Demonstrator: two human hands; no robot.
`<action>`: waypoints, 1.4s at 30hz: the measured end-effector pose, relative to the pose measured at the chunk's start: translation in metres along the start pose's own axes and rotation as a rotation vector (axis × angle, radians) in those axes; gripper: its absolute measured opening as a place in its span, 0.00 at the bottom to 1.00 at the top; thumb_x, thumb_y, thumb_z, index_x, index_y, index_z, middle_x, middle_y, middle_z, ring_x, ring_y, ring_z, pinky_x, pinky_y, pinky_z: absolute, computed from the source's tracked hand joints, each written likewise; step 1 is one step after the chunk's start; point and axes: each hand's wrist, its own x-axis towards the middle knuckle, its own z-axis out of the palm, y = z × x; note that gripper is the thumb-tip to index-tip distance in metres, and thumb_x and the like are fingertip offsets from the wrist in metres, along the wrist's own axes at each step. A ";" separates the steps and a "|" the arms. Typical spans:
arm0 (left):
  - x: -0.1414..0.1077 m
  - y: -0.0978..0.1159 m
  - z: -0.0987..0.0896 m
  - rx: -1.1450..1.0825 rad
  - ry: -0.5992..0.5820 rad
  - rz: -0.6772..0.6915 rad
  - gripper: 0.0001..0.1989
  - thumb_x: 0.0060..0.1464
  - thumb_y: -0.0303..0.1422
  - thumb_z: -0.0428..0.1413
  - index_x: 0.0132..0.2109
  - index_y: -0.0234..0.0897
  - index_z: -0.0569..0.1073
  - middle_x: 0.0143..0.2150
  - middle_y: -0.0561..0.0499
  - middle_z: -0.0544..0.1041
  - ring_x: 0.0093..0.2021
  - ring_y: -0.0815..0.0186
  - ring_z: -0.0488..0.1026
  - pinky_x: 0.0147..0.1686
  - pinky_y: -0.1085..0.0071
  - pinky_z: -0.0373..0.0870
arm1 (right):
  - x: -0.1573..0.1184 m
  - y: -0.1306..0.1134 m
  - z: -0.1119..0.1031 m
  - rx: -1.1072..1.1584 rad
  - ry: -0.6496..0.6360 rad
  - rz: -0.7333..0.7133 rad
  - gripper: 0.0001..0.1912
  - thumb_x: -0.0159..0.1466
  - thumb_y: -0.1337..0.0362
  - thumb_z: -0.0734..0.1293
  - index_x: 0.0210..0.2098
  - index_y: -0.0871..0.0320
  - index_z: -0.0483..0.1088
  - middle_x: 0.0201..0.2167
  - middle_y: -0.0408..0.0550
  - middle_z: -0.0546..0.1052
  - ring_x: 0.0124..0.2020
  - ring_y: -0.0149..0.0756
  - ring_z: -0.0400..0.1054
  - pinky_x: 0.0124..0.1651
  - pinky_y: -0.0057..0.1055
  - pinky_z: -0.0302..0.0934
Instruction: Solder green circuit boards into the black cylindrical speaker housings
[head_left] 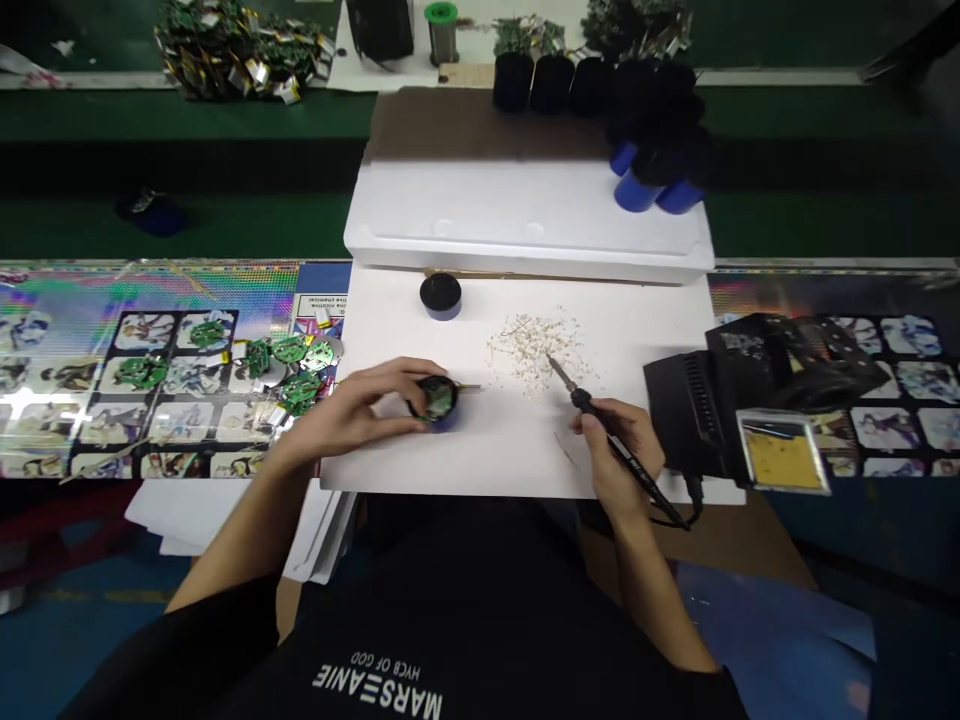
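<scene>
Left fingers wrap a round black holder with a green circuit board; right fingers pinch a soldering iron.

One head-worn view looks forward and down at the left hand and right hand.
</scene>
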 end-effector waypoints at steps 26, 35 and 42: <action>0.033 -0.126 -0.167 0.531 0.716 -0.454 0.17 0.56 0.40 0.64 0.50 0.39 0.79 0.55 0.44 0.77 0.51 0.57 0.76 0.52 0.59 0.75 | 0.000 0.013 0.012 -0.050 0.018 0.054 0.20 0.66 0.53 0.76 0.53 0.55 0.77 0.42 0.51 0.84 0.42 0.44 0.82 0.51 0.43 0.76; -0.070 -0.052 -0.104 0.640 0.184 -0.658 0.28 0.66 0.51 0.51 0.61 0.40 0.80 0.63 0.38 0.77 0.62 0.44 0.74 0.61 0.49 0.73 | 0.002 -0.006 0.017 -0.083 0.048 0.112 0.24 0.67 0.49 0.74 0.56 0.57 0.77 0.45 0.53 0.84 0.36 0.43 0.82 0.47 0.43 0.76; -0.074 -0.047 -0.087 0.691 0.409 -0.616 0.19 0.62 0.38 0.54 0.54 0.36 0.82 0.52 0.39 0.82 0.53 0.47 0.79 0.55 0.51 0.75 | -0.003 -0.015 0.019 0.046 0.000 0.101 0.22 0.73 0.50 0.69 0.58 0.57 0.75 0.48 0.56 0.85 0.32 0.43 0.82 0.37 0.40 0.76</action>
